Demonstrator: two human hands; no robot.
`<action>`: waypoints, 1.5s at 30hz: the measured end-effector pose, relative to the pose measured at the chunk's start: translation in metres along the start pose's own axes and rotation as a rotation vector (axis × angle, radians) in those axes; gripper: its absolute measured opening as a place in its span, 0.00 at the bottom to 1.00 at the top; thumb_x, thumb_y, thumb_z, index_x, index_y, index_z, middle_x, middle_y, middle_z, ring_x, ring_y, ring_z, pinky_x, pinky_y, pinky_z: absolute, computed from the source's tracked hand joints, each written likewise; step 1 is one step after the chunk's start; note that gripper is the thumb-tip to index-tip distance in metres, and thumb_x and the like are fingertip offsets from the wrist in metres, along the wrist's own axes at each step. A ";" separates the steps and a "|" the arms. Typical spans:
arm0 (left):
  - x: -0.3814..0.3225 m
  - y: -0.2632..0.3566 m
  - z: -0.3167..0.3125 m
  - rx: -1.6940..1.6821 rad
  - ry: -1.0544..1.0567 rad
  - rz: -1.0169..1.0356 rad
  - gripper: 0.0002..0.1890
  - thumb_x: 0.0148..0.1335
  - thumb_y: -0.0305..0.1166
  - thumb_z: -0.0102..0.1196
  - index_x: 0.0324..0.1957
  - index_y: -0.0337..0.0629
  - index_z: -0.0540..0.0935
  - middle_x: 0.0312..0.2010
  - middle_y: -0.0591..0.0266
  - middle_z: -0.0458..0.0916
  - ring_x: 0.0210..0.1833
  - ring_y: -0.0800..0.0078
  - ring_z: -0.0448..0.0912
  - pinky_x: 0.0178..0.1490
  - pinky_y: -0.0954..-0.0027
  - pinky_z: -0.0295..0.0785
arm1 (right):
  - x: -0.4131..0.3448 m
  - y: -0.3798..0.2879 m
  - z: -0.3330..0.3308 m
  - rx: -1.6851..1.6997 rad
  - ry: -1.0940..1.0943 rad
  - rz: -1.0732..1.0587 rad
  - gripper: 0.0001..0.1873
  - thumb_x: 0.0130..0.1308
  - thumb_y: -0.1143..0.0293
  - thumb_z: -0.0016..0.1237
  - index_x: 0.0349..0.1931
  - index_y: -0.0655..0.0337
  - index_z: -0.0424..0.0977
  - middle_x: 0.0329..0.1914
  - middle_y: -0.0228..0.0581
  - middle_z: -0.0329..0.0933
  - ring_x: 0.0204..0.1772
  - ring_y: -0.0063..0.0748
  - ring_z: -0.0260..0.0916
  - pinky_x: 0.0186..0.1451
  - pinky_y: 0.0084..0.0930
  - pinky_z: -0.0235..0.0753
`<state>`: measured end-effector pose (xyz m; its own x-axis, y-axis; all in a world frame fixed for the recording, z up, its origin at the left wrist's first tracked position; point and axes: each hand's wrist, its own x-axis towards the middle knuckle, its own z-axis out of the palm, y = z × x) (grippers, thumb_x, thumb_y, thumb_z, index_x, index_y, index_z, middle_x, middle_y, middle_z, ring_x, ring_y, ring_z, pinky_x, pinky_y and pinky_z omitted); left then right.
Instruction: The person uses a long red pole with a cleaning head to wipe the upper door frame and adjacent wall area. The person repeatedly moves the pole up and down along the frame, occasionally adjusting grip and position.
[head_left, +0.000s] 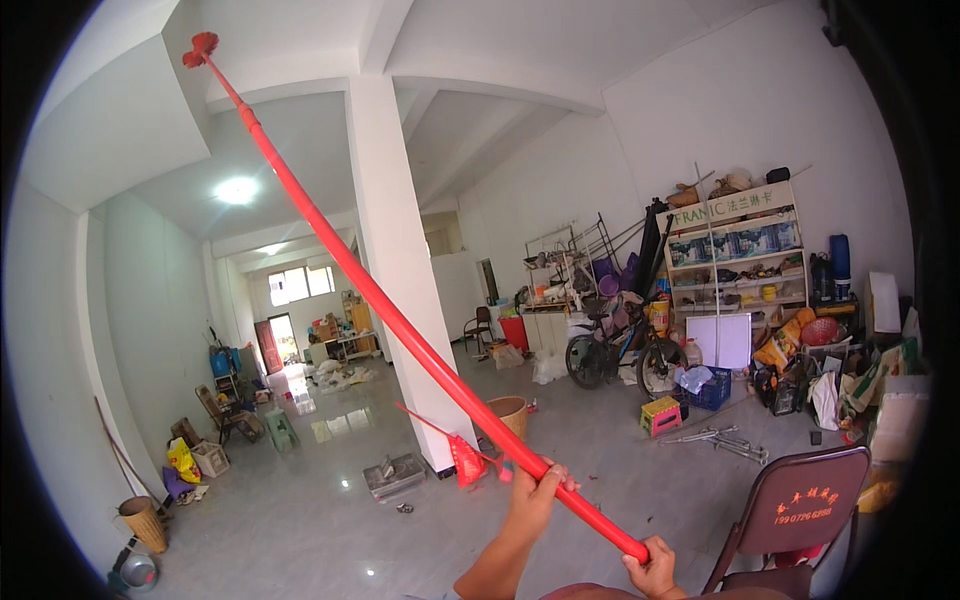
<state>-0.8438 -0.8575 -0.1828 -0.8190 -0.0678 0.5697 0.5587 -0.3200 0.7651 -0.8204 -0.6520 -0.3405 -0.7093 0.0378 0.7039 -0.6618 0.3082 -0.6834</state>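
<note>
A long red telescopic pole (352, 274) runs diagonally from the lower right up to the ceiling at the upper left. My left hand (541, 486) is wrapped around its lower part. Its bottom end is gripped by my right hand (651, 564). At the far tip, a red brush-like head (201, 49) is up by the corner of a white ceiling beam; whether it touches the surface cannot be told. Behind the pole stands a white square pillar (390, 225), with a red dustpan (466, 459) at its foot.
A folding chair (806, 499) bearing writing stands close at the right. Beyond are a bicycle (622, 349), a cluttered shelf unit (731, 255), a step stool (661, 416) and metal rods on the floor. A grey tray (394, 477), woven basket (142, 523) and green stool (281, 430) lie leftward.
</note>
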 end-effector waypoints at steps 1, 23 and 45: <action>0.000 -0.004 0.007 0.019 -0.018 0.021 0.09 0.65 0.21 0.43 0.44 0.42 0.63 0.32 0.60 0.70 0.34 0.69 0.74 0.46 0.57 0.75 | 0.001 0.002 -0.004 -0.011 0.018 0.000 0.17 0.56 0.60 0.58 0.34 0.64 0.73 0.29 0.54 0.71 0.33 0.61 0.69 0.35 0.43 0.70; 0.182 0.157 0.112 0.453 -0.056 0.476 0.13 0.64 0.25 0.45 0.48 0.35 0.59 0.19 0.59 0.70 0.13 0.69 0.73 0.17 0.69 0.70 | 0.177 -0.060 0.025 0.521 -0.155 -0.137 0.10 0.68 0.65 0.46 0.36 0.65 0.70 0.18 0.29 0.68 0.20 0.17 0.65 0.22 0.20 0.65; 0.370 0.239 0.054 0.809 0.283 0.588 0.20 0.58 0.30 0.51 0.48 0.27 0.64 0.33 0.47 0.75 0.18 0.64 0.77 0.20 0.65 0.74 | 0.346 -0.131 0.157 0.628 -0.217 -0.282 0.14 0.73 0.59 0.35 0.38 0.62 0.63 0.19 0.29 0.64 0.16 0.19 0.62 0.16 0.19 0.62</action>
<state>-1.0062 -0.9085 0.2273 -0.3312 -0.2608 0.9068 0.7146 0.5583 0.4216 -1.0173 -0.8284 -0.0377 -0.4795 -0.1727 0.8604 -0.7951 -0.3292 -0.5093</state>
